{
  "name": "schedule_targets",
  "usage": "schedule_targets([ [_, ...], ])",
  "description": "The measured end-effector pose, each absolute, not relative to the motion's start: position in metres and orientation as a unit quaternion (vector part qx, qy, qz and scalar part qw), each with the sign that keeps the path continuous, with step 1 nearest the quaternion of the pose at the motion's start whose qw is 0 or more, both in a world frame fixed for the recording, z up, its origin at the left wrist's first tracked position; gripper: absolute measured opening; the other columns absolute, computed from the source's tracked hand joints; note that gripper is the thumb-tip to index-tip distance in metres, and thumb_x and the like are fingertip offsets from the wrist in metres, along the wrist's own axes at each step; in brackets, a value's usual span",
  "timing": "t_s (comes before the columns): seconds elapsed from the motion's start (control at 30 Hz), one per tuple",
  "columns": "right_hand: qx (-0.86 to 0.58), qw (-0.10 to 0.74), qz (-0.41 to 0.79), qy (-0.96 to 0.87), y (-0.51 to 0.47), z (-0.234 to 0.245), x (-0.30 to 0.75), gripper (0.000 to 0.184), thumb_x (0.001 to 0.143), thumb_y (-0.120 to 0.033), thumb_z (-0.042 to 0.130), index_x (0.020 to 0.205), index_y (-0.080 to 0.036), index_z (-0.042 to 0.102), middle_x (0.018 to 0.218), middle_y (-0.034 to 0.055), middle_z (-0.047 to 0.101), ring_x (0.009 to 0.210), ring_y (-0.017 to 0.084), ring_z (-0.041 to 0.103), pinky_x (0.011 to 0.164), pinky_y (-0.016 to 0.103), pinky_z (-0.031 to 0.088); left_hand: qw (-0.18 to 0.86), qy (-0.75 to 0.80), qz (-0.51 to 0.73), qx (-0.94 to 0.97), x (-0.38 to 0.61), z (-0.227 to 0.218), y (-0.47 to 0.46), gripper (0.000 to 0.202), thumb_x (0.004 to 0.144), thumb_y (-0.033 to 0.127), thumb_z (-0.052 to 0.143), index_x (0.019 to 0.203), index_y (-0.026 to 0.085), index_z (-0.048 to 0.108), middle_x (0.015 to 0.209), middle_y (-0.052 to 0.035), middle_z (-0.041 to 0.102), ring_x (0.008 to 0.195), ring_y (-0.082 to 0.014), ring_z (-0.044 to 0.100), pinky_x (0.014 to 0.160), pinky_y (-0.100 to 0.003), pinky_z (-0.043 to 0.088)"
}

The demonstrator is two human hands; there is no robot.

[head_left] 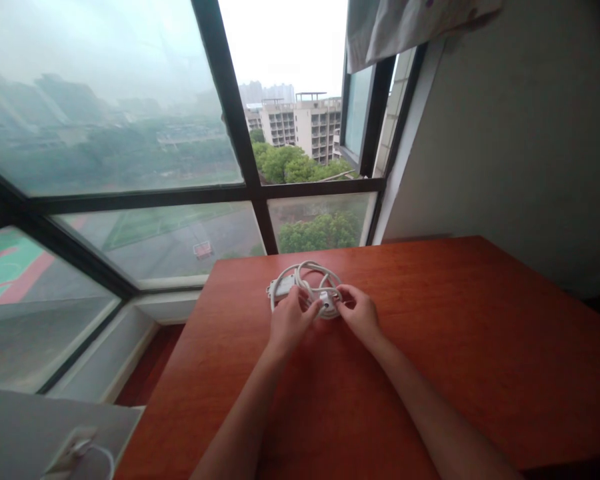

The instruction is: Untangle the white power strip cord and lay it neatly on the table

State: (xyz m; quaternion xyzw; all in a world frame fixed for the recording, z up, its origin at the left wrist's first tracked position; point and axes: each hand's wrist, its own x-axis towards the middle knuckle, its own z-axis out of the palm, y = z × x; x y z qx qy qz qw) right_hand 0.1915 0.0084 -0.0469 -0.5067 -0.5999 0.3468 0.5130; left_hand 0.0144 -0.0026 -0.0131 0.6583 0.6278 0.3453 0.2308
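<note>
A white power cord (313, 267) lies in loose loops near the far edge of the table. At the left of the coil is a flat white block (283, 287), like a power strip, partly covered by the loops. My left hand (291, 321) is closed, its thumb and fingers pinching a small white plug (326, 304) from the left. From the right, my right hand (361, 316) grips the same plug with thumb and fingertips. Cord loops pass around and behind my fingers, and part of the plug is hidden by them.
The reddish-brown wooden table (455, 347) reaches to a grey wall (505, 147) on the right. Beyond its far edge are dark-framed windows (260, 193), one pane swung open. A wall socket (75, 450) with a white plug in it is at the lower left.
</note>
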Motion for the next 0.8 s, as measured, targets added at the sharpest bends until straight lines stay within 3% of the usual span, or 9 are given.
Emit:
schedule_targets([
  [0.17, -0.483, 0.49, 0.305, -0.659, 0.006, -0.045, 0.191, 0.018, 0.075, -0.02, 0.058, 0.092, -0.018, 0.064, 0.091, 0.0055, 0.067, 0.075, 0.017, 0.063, 0.066, 0.028, 0.052, 0.385, 0.577, 0.466, 0.549, 0.016, -0.03, 0.007, 0.032, 0.064, 0.033, 0.073, 0.084, 0.019, 0.052, 0.063, 0.0026, 0.061, 0.054, -0.0128, 0.056, 0.051, -0.02, 0.038],
  [0.33, -0.458, 0.473, 0.304, -0.689, 0.006, -0.042, 0.193, 0.018, 0.076, -0.02, 0.058, 0.092, -0.019, 0.063, 0.092, 0.0055, 0.064, 0.077, 0.017, 0.062, 0.066, 0.027, 0.053, 0.483, 0.525, 0.513, 0.477, 0.022, -0.022, 0.006, 0.03, 0.059, 0.022, 0.068, 0.081, 0.019, 0.048, 0.072, -0.0002, 0.067, 0.06, -0.0146, 0.062, 0.054, -0.023, 0.047],
  [0.6, -0.506, 0.446, 0.246, -0.696, 0.006, -0.043, 0.198, 0.009, 0.077, -0.026, 0.062, 0.081, -0.019, 0.066, 0.078, 0.0042, 0.066, 0.068, 0.017, 0.061, 0.062, 0.028, 0.051, 0.458, 0.506, 0.531, 0.502, 0.026, -0.026, 0.006, 0.028, 0.063, 0.019, 0.064, 0.084, 0.02, 0.046, 0.077, -0.0013, 0.065, 0.067, -0.0161, 0.065, 0.059, -0.024, 0.049],
  [0.8, -0.527, 0.438, 0.183, -0.705, 0.003, -0.047, 0.195, 0.016, 0.078, -0.021, 0.056, 0.089, -0.019, 0.068, 0.086, 0.0062, 0.069, 0.072, 0.018, 0.062, 0.068, 0.029, 0.05, 0.405, 0.518, 0.53, 0.535, 0.027, -0.046, 0.011, 0.026, 0.065, 0.015, 0.06, 0.085, 0.019, 0.044, 0.076, 0.0003, 0.061, 0.07, -0.0156, 0.063, 0.064, -0.025, 0.048],
])
